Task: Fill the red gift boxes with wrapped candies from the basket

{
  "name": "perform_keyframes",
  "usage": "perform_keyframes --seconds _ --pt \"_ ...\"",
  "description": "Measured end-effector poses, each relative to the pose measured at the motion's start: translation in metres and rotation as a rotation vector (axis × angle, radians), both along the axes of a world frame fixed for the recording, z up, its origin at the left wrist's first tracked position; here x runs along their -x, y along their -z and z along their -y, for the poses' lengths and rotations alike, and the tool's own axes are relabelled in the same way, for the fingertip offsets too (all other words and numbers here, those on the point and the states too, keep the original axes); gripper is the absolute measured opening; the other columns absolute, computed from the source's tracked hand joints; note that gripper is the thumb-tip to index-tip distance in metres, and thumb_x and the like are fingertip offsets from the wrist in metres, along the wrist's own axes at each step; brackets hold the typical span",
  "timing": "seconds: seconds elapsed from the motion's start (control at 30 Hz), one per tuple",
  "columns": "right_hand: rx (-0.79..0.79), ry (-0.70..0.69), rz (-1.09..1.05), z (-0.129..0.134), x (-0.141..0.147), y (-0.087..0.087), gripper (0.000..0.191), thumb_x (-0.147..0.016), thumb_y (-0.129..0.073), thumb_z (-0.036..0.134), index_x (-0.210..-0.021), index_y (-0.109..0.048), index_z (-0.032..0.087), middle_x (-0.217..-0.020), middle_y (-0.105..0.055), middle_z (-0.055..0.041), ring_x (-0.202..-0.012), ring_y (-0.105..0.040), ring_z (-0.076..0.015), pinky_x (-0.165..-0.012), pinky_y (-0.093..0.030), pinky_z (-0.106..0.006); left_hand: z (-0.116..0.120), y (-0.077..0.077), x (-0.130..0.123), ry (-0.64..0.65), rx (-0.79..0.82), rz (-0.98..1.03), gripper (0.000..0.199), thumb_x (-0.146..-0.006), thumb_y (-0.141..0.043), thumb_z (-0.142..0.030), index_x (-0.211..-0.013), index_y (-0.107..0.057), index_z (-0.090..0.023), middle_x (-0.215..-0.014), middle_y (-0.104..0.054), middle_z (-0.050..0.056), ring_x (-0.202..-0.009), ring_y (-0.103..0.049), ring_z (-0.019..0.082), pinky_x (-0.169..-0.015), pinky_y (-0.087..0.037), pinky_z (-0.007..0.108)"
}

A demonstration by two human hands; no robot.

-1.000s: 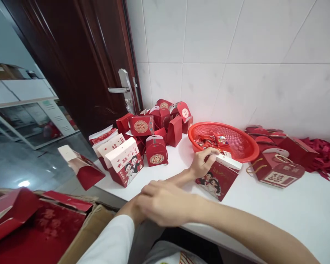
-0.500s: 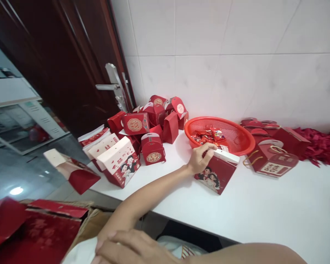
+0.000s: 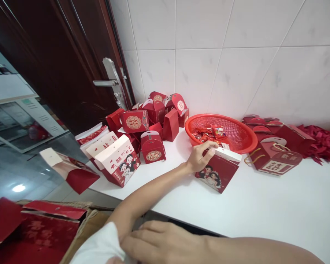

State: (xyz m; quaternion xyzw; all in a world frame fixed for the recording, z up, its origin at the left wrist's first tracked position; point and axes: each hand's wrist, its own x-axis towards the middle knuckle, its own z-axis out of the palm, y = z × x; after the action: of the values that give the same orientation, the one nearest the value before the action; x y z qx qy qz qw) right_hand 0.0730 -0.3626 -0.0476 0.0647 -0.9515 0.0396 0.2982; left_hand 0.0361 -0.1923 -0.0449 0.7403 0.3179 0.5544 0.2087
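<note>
My left hand (image 3: 201,157) grips the top edge of a red paper gift box (image 3: 219,174), with its thumb at the front. The box has a white top strip and a cartoon couple on its face, and it stands tilted on the table by the basket. Low in view, my right hand (image 3: 162,242) lies across my left arm near the elbow. Its fingertips are at the edge of the white sleeve (image 3: 99,242), with the thumb tip just below. The fingers appear closed on the cloth, partly hidden.
A red plastic basket (image 3: 222,123) holds small wrapped sweets. Red gift boxes (image 3: 153,146) cluster at the left and more boxes (image 3: 277,161) at the right, beside shredded red paper (image 3: 324,143). A carton (image 3: 79,238) with red boxes stands lower left.
My right hand has moved to the right, and the white sleeve now reaches further down my left arm. My left hand keeps its hold on the box. The view has shifted slightly.
</note>
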Motion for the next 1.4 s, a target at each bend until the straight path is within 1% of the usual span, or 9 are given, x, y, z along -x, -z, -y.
perform_keyframes --seconds 0.13,0.5,0.6,0.73,0.87,0.97,1.17,1.3,1.4 --pt "-0.048 -0.032 -0.005 -0.009 -0.008 0.006 0.025 -0.103 -0.049 0.025 -0.126 -0.054 0.017 -0.082 -0.066 0.0014 -0.058 -0.055 -0.0119 -0.061 -0.047 -0.027 -0.009 -0.008 0.003 0.044 0.003 -0.095 0.028 -0.094 -0.044 -0.034 -0.101 -0.067 -0.021 -0.099 -0.077 0.006 -0.086 -0.072 0.019 -0.082 -0.055 0.03" --pt "-0.092 -0.074 -0.051 -0.016 -0.012 0.025 0.023 -0.104 -0.045 0.023 -0.097 -0.065 0.015 -0.088 -0.069 -0.0037 -0.062 -0.055 -0.013 -0.062 -0.045 -0.028 -0.019 -0.024 0.012 0.165 -0.014 -0.434 0.033 -0.097 -0.039 -0.033 -0.116 -0.062 -0.022 -0.1 -0.076 0.004 -0.084 -0.072 0.019 -0.076 -0.052 0.027" --pt "-0.099 -0.062 -0.005 -0.02 -0.021 0.005 0.021 -0.104 -0.048 0.025 -0.097 -0.065 0.016 -0.092 -0.071 -0.0061 -0.063 -0.057 -0.0129 -0.066 -0.048 -0.028 -0.018 -0.024 0.013 0.172 -0.002 -0.419 0.031 -0.097 -0.041 -0.032 -0.116 -0.063 -0.023 -0.105 -0.076 0.003 -0.088 -0.073 0.018 -0.079 -0.052 0.026" --pt "-0.057 0.038 -0.02 -0.049 -0.052 -0.049 0.019 -0.102 -0.046 0.02 -0.109 -0.064 0.016 -0.104 -0.073 -0.0126 -0.082 -0.067 -0.0171 -0.081 -0.055 -0.033 -0.014 -0.021 0.013 0.166 0.022 -0.362 0.03 -0.095 -0.044 -0.032 -0.115 -0.065 -0.022 -0.104 -0.076 0.004 -0.084 -0.072 0.019 -0.079 -0.053 0.028" --pt "0.042 0.324 -0.187 -0.117 -0.096 -0.107 0.026 -0.096 -0.049 0.015 -0.116 -0.066 0.023 -0.114 -0.072 -0.0108 -0.106 -0.068 -0.0225 -0.087 -0.058 -0.037 -0.005 -0.014 0.013 0.075 0.071 -0.172 0.032 -0.095 -0.044 -0.037 -0.107 -0.069 -0.02 -0.098 -0.077 0.007 -0.084 -0.071 0.022 -0.08 -0.055 0.033" --pt "0.238 0.656 -0.259 -0.185 -0.123 -0.121 0.021 -0.093 -0.053 0.019 -0.105 -0.07 0.021 -0.103 -0.075 -0.0068 -0.092 -0.072 -0.0215 -0.083 -0.058 -0.035 0.001 -0.011 0.017 0.057 0.051 -0.109 0.034 -0.096 -0.04 -0.035 -0.104 -0.067 -0.017 -0.096 -0.076 0.008 -0.08 -0.07 0.021 -0.077 -0.055 0.032" --pt "0.594 1.021 0.17 -0.286 -0.142 -0.089 0.026 -0.089 -0.056 0.02 -0.107 -0.074 0.014 -0.106 -0.076 -0.0111 -0.097 -0.071 -0.0245 -0.09 -0.054 -0.033 0.011 -0.008 0.04 -0.075 0.085 -0.052 0.026 -0.096 -0.045 -0.034 -0.097 -0.066 -0.018 -0.084 -0.073 0.002 -0.07 -0.066 0.016 -0.067 -0.05 0.025" --pt "0.681 0.829 0.484 -0.306 -0.124 -0.067 0.076 -0.082 -0.074 0.043 -0.15 -0.049 0.02 -0.152 -0.051 -0.0128 -0.138 -0.049 -0.0312 -0.112 -0.04 -0.037 0.012 -0.005 0.053 -0.178 0.082 -0.002 0.024 -0.096 -0.047 -0.032 -0.097 -0.067 -0.018 -0.082 -0.073 0.001 -0.064 -0.064 0.014 -0.06 -0.048 0.023" --pt "0.645 0.803 0.719 -0.308 -0.105 -0.058 0.097 -0.072 -0.083 0.044 -0.157 -0.038 0.029 -0.162 -0.035 -0.0111 -0.147 -0.036 -0.0357 -0.115 -0.036 -0.041 0.015 -0.005 0.052 -0.174 0.023 -0.047 0.021 -0.096 -0.049 -0.028 -0.095 -0.067 -0.019 -0.081 -0.074 0.001 -0.065 -0.066 0.014 -0.061 -0.049 0.023"
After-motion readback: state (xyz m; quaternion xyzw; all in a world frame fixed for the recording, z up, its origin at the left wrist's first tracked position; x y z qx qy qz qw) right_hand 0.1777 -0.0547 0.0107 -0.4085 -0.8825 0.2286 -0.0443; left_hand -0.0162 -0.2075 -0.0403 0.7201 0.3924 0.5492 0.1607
